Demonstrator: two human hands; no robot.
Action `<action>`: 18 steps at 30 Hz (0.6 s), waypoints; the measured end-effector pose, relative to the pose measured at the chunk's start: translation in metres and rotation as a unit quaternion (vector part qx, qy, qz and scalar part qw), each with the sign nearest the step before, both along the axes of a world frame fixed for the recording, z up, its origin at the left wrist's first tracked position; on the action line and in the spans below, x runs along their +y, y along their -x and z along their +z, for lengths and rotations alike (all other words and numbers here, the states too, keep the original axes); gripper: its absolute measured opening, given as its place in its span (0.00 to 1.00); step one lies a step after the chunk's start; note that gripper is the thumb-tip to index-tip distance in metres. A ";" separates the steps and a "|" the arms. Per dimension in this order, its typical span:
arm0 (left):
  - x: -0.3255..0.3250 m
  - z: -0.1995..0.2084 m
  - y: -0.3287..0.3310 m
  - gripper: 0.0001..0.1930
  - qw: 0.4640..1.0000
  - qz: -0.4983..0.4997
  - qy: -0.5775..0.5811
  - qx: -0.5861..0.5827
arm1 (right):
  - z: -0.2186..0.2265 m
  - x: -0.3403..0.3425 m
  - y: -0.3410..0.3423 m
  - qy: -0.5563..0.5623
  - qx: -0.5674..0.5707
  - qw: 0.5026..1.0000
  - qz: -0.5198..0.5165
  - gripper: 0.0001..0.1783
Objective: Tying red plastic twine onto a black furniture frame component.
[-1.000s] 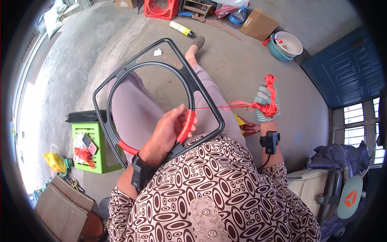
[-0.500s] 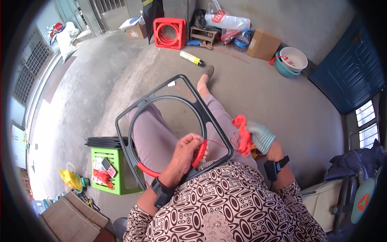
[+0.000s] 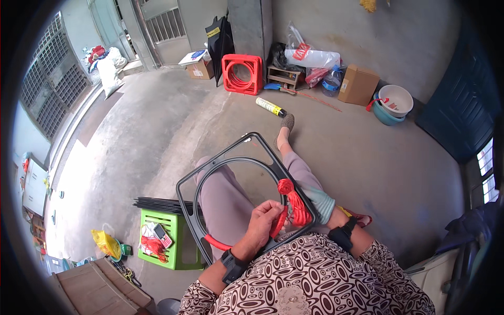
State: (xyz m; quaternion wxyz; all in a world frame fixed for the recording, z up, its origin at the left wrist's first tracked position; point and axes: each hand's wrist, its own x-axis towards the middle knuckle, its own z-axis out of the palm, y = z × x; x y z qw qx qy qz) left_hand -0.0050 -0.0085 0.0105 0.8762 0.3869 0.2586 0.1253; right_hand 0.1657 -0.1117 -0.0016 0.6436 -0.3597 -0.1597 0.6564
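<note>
A black plastic square frame (image 3: 185, 192) with a round ring inside it rests tilted across my lap. Red cord is wound tightly around part of the ring, and a second red stretch (image 3: 217, 243) covers its lower left. My bare left hand (image 3: 264, 222) pinches the ring at the wound part. My right hand (image 3: 319, 203), in a pale striped glove, is at the frame's right side, closed on a bundle of red cord (image 3: 299, 210). The bundle lies across the ring's right side; some right fingers are hidden behind it.
To my left, a green stool (image 3: 151, 216) carries a phone, red cord and a stack of black frames (image 3: 163, 203). A brown carton (image 3: 97, 286) is near it. Ahead are red square frames (image 3: 242, 90), a spray can (image 3: 270, 107), a cardboard box (image 3: 359, 85) and basins (image 3: 395, 101).
My right hand has swung leftward with the cord bundle, from beside the frame to the ring. My left hand keeps its pinch. The whole view has shifted, with things appearing lower and further right.
</note>
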 end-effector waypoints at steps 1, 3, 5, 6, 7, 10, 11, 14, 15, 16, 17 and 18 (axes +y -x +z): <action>0.002 -0.002 0.000 0.06 1.000 0.003 -0.003 -0.002 | -0.002 0.000 -0.002 -0.003 -0.002 1.000 0.003 0.21; 0.004 -0.005 -0.003 0.06 0.999 -0.020 0.017 -0.023 | 0.000 -0.001 -0.004 -0.015 -0.153 0.986 -0.058 0.25; 0.005 0.000 -0.005 0.07 0.999 -0.008 0.035 -0.029 | 0.019 -0.007 0.002 -0.043 -0.253 0.964 -0.063 0.32; 0.003 0.000 -0.004 0.07 0.998 0.004 0.057 -0.032 | 0.038 -0.008 0.010 -0.031 -0.397 0.914 -0.073 0.35; 0.001 0.001 -0.002 0.07 0.998 0.001 0.060 -0.028 | 0.054 -0.010 0.018 -0.019 -0.531 0.843 -0.082 0.39; 0.005 -0.002 -0.003 0.10 0.997 -0.038 0.059 -0.031 | 0.055 -0.011 0.019 -0.007 -0.540 0.840 -0.060 0.37; 0.004 -0.003 -0.002 0.10 0.997 -0.039 0.060 -0.030 | 0.054 -0.013 0.017 0.001 -0.530 0.847 -0.030 0.34; 0.003 -0.006 -0.002 0.10 0.996 -0.052 0.059 -0.050 | 0.049 -0.017 0.010 0.059 -0.463 0.885 0.009 0.30; 0.003 -0.007 -0.003 0.11 0.996 -0.055 0.048 -0.041 | 0.045 -0.019 0.008 0.058 -0.463 0.885 0.008 0.30; 0.003 -0.007 -0.004 0.11 0.997 -0.059 0.038 -0.033 | 0.039 -0.021 0.007 0.049 -0.395 0.917 -0.020 0.29; 0.003 -0.007 -0.004 0.11 0.997 -0.059 0.037 -0.033 | 0.036 -0.021 0.006 0.039 -0.325 0.944 -0.047 0.27; 0.003 -0.006 -0.004 0.11 0.997 -0.063 0.036 -0.028 | 0.044 -0.022 0.008 0.036 -0.351 0.934 -0.062 0.25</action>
